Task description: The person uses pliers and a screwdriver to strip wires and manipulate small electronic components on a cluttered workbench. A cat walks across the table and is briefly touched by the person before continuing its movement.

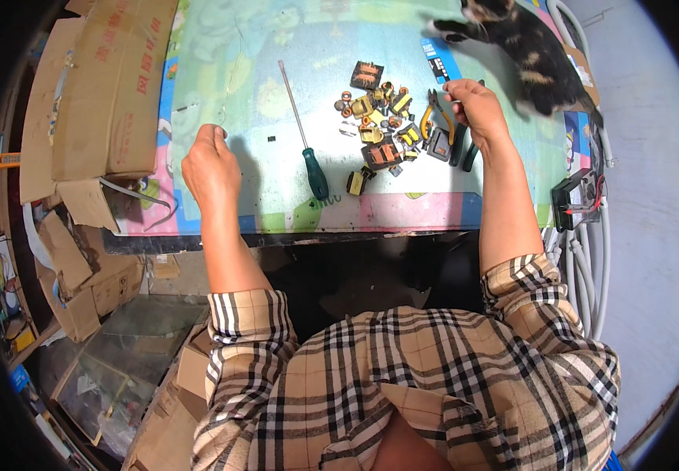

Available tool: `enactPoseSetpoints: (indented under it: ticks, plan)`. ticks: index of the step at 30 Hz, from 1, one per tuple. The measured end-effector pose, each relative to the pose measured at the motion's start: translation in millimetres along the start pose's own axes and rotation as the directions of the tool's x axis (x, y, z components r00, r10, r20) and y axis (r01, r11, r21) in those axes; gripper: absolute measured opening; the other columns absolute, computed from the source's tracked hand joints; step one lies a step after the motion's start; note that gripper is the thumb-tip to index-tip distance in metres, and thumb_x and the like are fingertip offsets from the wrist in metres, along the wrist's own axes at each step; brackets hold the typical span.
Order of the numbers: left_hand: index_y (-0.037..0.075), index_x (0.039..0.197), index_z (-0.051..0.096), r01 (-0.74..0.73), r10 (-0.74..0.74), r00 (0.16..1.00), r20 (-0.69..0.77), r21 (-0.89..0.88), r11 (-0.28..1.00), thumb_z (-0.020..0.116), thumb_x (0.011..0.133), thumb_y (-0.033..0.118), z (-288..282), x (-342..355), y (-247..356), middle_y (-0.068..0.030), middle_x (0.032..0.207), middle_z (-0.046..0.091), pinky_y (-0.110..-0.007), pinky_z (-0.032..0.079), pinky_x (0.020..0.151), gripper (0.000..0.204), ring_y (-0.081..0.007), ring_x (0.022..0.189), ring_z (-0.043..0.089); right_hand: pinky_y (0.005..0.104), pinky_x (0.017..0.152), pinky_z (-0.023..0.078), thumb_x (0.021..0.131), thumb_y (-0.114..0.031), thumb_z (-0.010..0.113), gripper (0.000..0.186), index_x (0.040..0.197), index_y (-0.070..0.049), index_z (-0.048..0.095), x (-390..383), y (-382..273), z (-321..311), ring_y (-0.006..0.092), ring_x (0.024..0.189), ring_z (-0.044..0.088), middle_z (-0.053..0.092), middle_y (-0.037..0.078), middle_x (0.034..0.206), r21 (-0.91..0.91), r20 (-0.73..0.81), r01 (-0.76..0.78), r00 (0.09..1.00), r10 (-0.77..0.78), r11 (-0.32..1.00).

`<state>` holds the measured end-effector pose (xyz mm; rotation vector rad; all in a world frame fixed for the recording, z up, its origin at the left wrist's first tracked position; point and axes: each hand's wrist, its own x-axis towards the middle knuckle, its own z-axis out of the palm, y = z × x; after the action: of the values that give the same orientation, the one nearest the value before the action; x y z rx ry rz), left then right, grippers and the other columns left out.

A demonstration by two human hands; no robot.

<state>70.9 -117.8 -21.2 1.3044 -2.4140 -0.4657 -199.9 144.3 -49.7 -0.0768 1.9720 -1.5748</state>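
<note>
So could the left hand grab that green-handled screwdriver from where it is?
Probably yes: the left hand rests on the table, and the bare mat between it and the screwdriver leaves the way free.

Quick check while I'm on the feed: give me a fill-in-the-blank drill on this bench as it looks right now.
1. The screwdriver lies between the left hand and the pile of small ____ .
2. The screwdriver's handle is ____ .
3. The right hand is beside the ____-handled pliers.
4. The animal at the far right corner is a ____ .

Missing words: parts; green; orange; cat

Tan plaid shirt with black, white and red checks, sleeves rolled at elbows, bare forearms
</note>
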Motion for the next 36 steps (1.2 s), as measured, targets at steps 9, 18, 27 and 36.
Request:
enactPoseSetpoints:
  ticks: [9,18,27,36]
  plan:
    - [0.004,0.091,0.060,-0.013,0.019,0.997,-0.077,0.078,0.997,0.049,0.093,0.020,9.0,22.5,-11.0,-0.0232,0.077,0.064,-0.050,0.046,0.067,0.020,-0.0440,0.074,0.060,0.0351,0.075,0.049,0.083,-0.025,0.064,0.021,0.088,-0.006,0.067,22.1,21.0,14.9,0.0267,0.081,0.065,0.069,0.013,0.085,-0.676,0.045,0.088,0.996,-0.077,0.732]
    - [0.004,0.093,0.061,0.072,-0.076,0.997,0.019,0.181,0.981,0.048,0.094,0.021,7.9,33.9,-23.8,-0.0240,0.082,0.065,-0.050,0.047,0.071,0.021,-0.0435,0.081,0.062,0.0377,0.078,0.049,0.083,-0.028,0.064,0.024,0.091,-0.006,0.067,24.0,11.0,14.2,0.0308,0.084,0.065,0.068,0.015,0.087,-0.761,0.064,0.096,0.995,-0.073,0.642]
    - [0.007,0.095,0.065,0.046,-0.029,0.991,-0.132,0.126,0.991,0.052,0.091,0.019,5.0,40.9,-43.3,-0.0219,0.082,0.066,-0.048,0.048,0.068,0.018,-0.0425,0.077,0.062,0.0340,0.070,0.049,0.084,-0.028,0.064,0.024,0.085,-0.005,0.066,31.2,15.2,2.0,0.0204,0.073,0.065,0.068,0.008,0.074,-0.749,0.070,0.099,0.995,-0.070,0.656]
    - [0.009,0.100,0.067,0.108,-0.106,0.991,-0.084,0.028,0.994,0.050,0.092,0.018,13.0,37.1,-72.0,-0.0140,0.077,0.068,-0.041,0.050,0.067,0.020,-0.0312,0.072,0.066,0.0329,0.071,0.050,0.085,-0.027,0.063,0.023,0.087,-0.004,0.066,15.2,8.5,-0.9,0.0206,0.071,0.066,0.069,0.009,0.075,-0.763,0.058,0.088,0.996,-0.068,0.640]
